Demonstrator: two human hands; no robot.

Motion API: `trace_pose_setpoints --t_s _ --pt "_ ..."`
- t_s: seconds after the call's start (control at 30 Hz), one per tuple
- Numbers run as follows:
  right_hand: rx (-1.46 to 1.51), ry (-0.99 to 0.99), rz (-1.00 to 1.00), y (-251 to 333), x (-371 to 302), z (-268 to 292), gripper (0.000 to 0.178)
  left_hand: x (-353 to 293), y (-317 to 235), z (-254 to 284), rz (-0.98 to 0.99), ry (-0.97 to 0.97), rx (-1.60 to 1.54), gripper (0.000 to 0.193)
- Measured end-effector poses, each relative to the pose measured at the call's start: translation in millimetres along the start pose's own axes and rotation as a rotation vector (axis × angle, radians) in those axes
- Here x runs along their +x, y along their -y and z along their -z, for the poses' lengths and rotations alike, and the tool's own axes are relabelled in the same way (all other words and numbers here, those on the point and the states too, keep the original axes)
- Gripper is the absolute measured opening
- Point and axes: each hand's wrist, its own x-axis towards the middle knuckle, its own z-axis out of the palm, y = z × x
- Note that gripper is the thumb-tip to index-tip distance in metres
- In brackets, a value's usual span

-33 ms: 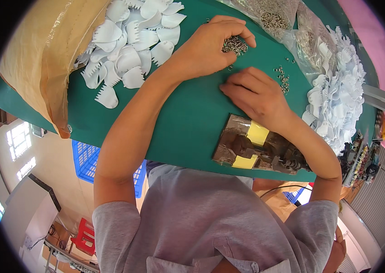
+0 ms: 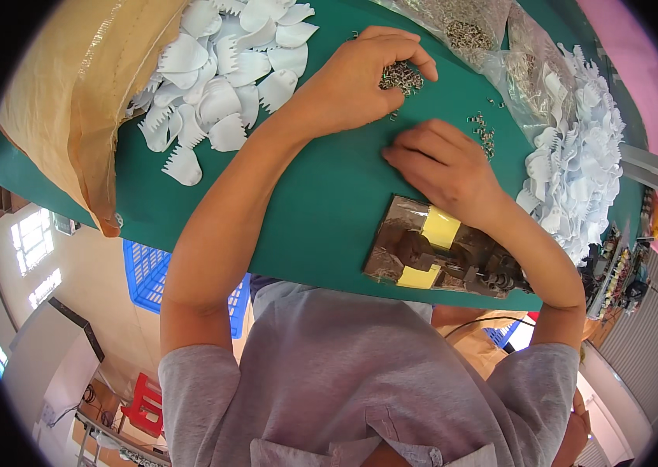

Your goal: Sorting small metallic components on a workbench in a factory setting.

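Observation:
My left hand point(image 2: 368, 82) rests on the green tabletop point(image 2: 313, 202), curved around a pile of small metal clips point(image 2: 401, 76). Its thumb and fingers are spread apart, with the pile between them. Nearer to me, my right hand point(image 2: 452, 173) hovers over the table with its fingers drawn together in a pinch. Whatever it may hold is hidden. Right beside that wrist sits a dark metal fixture point(image 2: 391, 249) with two yellow patches, partly covered by my forearm. A few loose clips point(image 2: 484, 138) lie to the right of my right hand.
White toothed plastic pieces point(image 2: 220, 101) are heaped at the left, by a large brown paper sack point(image 2: 87, 101). Another white heap point(image 2: 574, 171) lies at the right. Clear plastic bags point(image 2: 465, 35) with metal parts stand at the back. A blue crate point(image 2: 146, 272) is below the table edge.
My right hand has shifted slightly toward me and to the right, away from the pile. The left hand stays where it was.

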Motion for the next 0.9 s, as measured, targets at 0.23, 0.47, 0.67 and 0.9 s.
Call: trace_pose_setpoints --t_s 0.23,0.47,0.67,0.9 --pt "-0.152 0.117 0.024 2.2 -31.2 40.6 0.029 3.4 -6.9 4.8 0.042 0.01 -0.051 0.043" --pt "-0.082 -0.196 -0.204 -31.8 -5.0 29.4 0.016 4.6 -12.0 19.0 -0.055 -0.092 0.22 0.04" --pt "0.08 -0.353 -0.31 -52.2 2.5 11.6 0.016 -6.3 -29.4 1.4 -0.036 0.001 0.536 0.055" --pt "0.158 -0.395 -0.323 -61.4 2.2 8.3 0.019 -10.0 -23.8 5.0 -0.011 -0.035 0.477 0.026"
